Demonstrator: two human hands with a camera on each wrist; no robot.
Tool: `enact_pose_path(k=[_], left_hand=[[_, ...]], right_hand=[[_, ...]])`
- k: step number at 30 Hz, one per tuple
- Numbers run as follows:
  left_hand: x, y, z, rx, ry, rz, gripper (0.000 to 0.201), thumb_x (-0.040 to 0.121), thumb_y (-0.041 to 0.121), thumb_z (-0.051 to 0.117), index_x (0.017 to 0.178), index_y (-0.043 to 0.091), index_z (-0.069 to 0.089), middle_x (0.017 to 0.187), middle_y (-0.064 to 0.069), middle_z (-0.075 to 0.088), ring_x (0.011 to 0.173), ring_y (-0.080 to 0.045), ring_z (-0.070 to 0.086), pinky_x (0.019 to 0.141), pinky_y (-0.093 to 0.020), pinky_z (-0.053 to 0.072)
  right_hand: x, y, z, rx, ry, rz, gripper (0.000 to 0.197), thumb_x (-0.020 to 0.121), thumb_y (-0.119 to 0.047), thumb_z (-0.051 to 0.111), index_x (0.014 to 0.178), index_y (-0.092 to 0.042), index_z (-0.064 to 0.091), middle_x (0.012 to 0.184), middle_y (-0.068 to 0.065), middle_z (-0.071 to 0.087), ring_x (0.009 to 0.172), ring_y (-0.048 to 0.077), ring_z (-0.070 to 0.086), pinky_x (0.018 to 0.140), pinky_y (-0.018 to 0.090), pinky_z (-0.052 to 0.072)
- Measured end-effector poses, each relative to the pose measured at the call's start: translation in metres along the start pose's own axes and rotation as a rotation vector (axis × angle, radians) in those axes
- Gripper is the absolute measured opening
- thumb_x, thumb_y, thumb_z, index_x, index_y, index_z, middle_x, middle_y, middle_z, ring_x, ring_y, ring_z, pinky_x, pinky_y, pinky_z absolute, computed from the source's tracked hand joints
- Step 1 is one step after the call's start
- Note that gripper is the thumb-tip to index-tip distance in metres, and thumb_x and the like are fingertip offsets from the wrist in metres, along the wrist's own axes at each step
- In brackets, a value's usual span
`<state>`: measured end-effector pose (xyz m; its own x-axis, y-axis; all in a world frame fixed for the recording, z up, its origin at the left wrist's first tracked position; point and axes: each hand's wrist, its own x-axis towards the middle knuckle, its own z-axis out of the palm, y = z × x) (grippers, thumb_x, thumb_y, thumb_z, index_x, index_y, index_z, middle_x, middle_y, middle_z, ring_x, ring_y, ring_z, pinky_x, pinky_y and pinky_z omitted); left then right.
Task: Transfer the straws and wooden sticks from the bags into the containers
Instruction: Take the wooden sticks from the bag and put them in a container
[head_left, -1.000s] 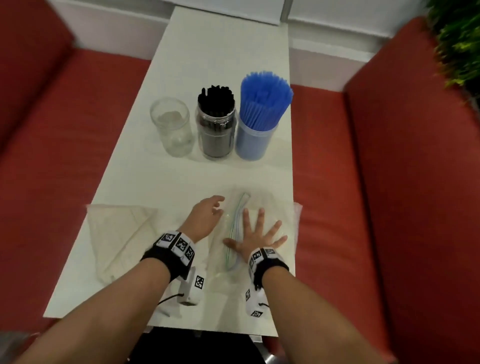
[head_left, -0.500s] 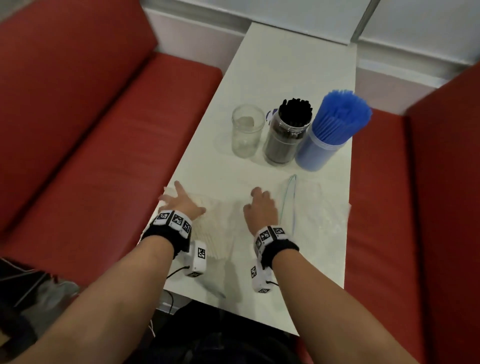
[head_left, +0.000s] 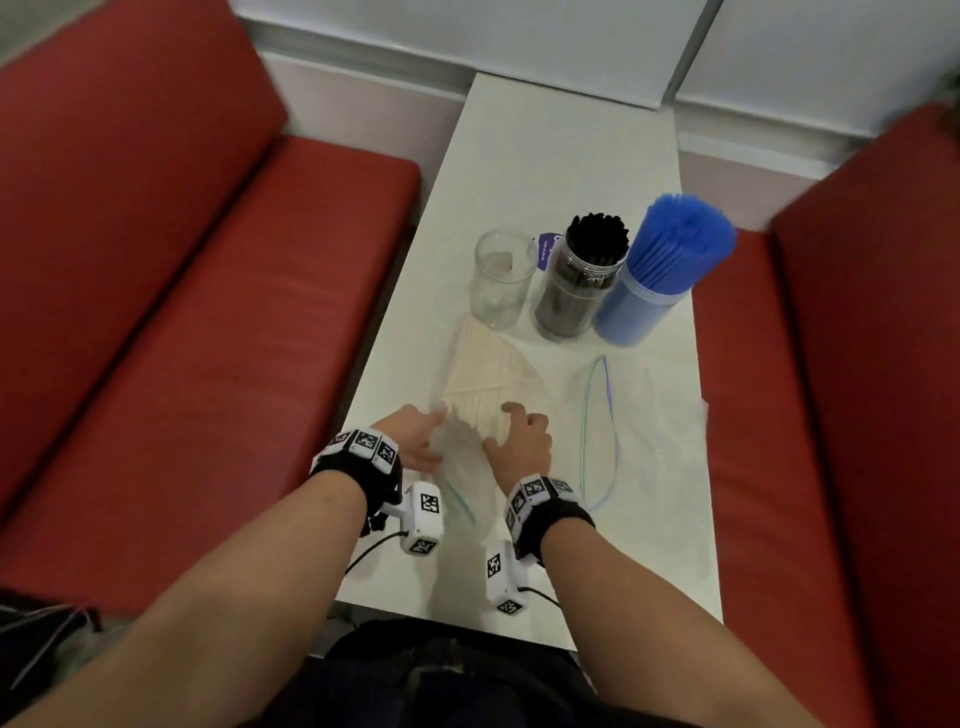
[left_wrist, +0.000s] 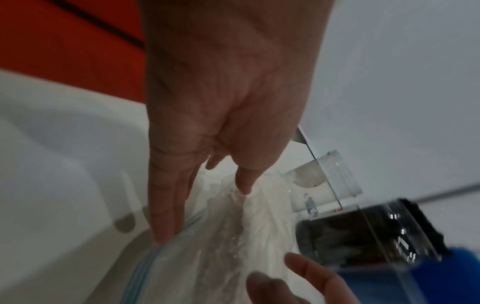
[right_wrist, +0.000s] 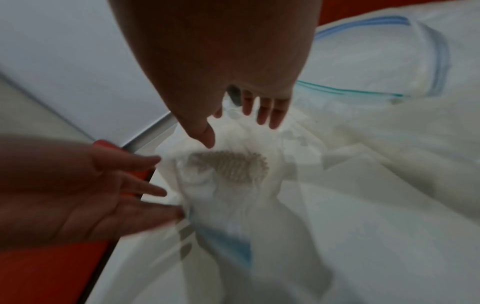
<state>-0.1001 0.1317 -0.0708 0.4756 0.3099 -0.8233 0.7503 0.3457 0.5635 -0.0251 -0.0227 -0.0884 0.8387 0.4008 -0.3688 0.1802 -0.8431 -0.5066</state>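
A clear zip bag of wooden sticks lies lengthwise on the white table, pointing at the jars. Its near end is bunched up between my hands. My left hand presses straight fingers against the bag's left side by the zip. My right hand curls thumb and fingers over the right side, above the stick ends. Behind stand an empty glass jar, a jar of black straws and a blue tub of blue straws.
An empty zip bag lies flat on the table to the right of my hands. Red bench seats run along both long sides of the narrow table. A white wall closes the far end.
The bag of sticks has been turned and pulled toward the table's middle, now pointing at the jars. Both hands went from lying flat on it to closing in on its near end.
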Motion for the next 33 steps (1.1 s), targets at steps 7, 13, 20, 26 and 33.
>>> enact_pose_path(k=[7,13,20,26,33], left_hand=[[0.005,-0.006,-0.005,-0.245,-0.135,-0.194,0.036,0.105,0.029,0.040,0.093,-0.003,0.052,0.087,-0.017,0.062,0.064,-0.023,0.052,0.054,-0.030,0.048],[0.011,-0.035,0.013,-0.557,-0.214,-0.362,0.027,0.104,0.008,0.031,0.114,-0.011,0.048,0.119,-0.028,0.054,0.123,-0.040,0.052,0.094,-0.044,0.049],[0.010,0.004,0.015,-0.621,-0.207,-0.248,0.034,0.104,0.026,0.041,0.079,0.005,0.051,0.064,-0.005,0.046,0.039,-0.012,0.043,0.037,-0.018,0.038],[-0.006,0.090,0.016,-0.680,0.067,0.343,0.006,0.095,0.007,0.060,0.091,0.003,0.062,0.080,-0.013,0.061,0.076,-0.024,0.057,0.075,-0.038,0.051],[-0.037,0.142,0.029,-0.071,0.182,0.867,0.010,0.083,0.013,0.073,0.081,0.007,0.065,0.065,-0.014,0.064,0.053,-0.022,0.060,0.054,-0.035,0.052]], right_hand=[[-0.018,-0.015,0.015,-0.281,-0.345,-0.249,0.094,0.077,-0.029,0.085,0.150,-0.025,0.026,0.138,0.012,0.036,0.122,0.037,0.047,0.101,0.049,0.048],[-0.022,0.010,0.020,-0.275,-0.349,-0.332,0.072,0.094,0.008,0.043,0.156,-0.023,0.025,0.152,0.020,0.041,0.129,0.040,0.053,0.104,0.046,0.048],[-0.006,-0.010,-0.005,0.244,-0.248,-0.213,0.032,0.100,-0.016,0.050,0.131,-0.021,0.046,0.085,0.010,0.063,0.070,0.025,0.057,0.064,0.032,0.044],[0.015,-0.057,-0.049,0.293,-0.144,-0.301,0.022,0.100,-0.013,0.047,0.122,-0.010,0.046,0.092,0.011,0.058,0.081,0.031,0.056,0.066,0.035,0.040],[0.027,-0.094,-0.117,0.690,0.329,-0.430,0.015,0.095,-0.021,0.063,0.110,-0.019,0.062,0.082,-0.001,0.063,0.071,0.004,0.057,0.067,0.022,0.050]])
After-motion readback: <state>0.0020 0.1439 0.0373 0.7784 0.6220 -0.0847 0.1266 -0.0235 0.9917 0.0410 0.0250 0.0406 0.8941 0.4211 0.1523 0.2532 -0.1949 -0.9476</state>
